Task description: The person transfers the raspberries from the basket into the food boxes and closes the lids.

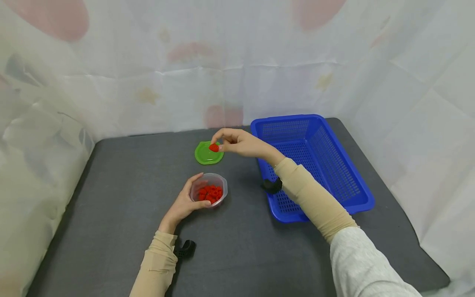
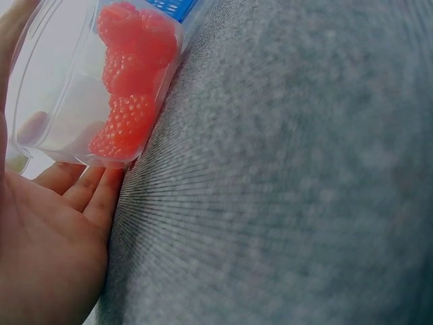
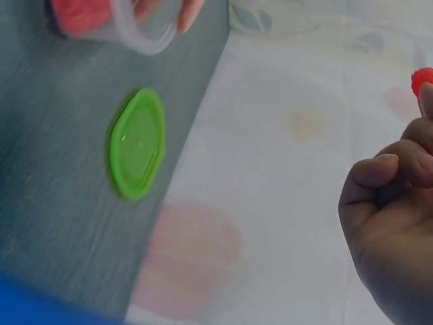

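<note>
A clear plastic container (image 1: pixel 221 180) with several red raspberries (image 1: pixel 210 193) in it stands on the dark table. My left hand (image 1: pixel 185 201) grips its side, thumb at the near side and fingers round the far side. In the left wrist view the berries (image 2: pixel 132 81) show through the container's wall. My right hand (image 1: pixel 241 142) is raised above the table and pinches one raspberry (image 1: pixel 213 147) between thumb and fingertip. Behind that berry in the head view lies a green lid (image 1: pixel 208 156). The right wrist view shows the held raspberry (image 3: pixel 422 78) at its right edge.
To the right a blue plastic basket (image 1: pixel 334 165) with slotted walls sits on the dark table (image 1: pixel 122 198), under my right forearm. White patterned sheets (image 1: pixel 259 90) hang behind the table and along both sides.
</note>
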Demonstrator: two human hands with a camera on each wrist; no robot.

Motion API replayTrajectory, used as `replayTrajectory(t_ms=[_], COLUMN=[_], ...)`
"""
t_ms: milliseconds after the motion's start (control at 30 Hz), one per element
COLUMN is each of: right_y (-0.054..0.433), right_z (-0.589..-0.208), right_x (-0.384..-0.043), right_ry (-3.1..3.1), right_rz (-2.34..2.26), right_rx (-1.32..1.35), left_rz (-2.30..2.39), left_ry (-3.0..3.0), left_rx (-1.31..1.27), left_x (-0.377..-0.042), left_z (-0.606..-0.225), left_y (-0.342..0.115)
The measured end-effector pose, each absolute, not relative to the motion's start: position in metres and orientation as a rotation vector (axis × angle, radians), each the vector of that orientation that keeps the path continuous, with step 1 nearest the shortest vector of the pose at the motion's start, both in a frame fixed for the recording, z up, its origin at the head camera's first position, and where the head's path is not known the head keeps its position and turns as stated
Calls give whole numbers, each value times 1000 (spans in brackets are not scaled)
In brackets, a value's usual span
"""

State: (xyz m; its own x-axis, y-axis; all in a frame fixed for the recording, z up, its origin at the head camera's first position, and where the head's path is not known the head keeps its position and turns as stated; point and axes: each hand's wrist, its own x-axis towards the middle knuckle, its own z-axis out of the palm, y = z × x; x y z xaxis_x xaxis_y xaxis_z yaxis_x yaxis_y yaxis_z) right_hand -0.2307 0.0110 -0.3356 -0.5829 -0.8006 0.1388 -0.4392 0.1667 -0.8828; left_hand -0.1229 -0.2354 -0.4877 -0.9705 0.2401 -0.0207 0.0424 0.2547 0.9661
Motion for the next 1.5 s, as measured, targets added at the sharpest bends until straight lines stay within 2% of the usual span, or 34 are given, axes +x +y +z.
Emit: replayTrajectory(t_ms=[233, 567, 1100, 1500], right_y=[-11, -32, -53, -57], right_z=[-339, -359, -391, -399], right_x=[-226, -224, -226, -222], right_ry=[2031, 1973, 2015, 2057], right_rz=[-1207, -915, -707, -642], right_rx=[-1268, -1235, -1209, -1162], left_rz=[1798, 1813, 1782, 1795], left_ry=[2348, 2346, 2346, 2314], left_rx=[289, 324, 326, 356], left_x=[-123, -122, -122, -122], left_z=[-489, -490, -489, -488], left_y=[-237, -237, -238, -237])
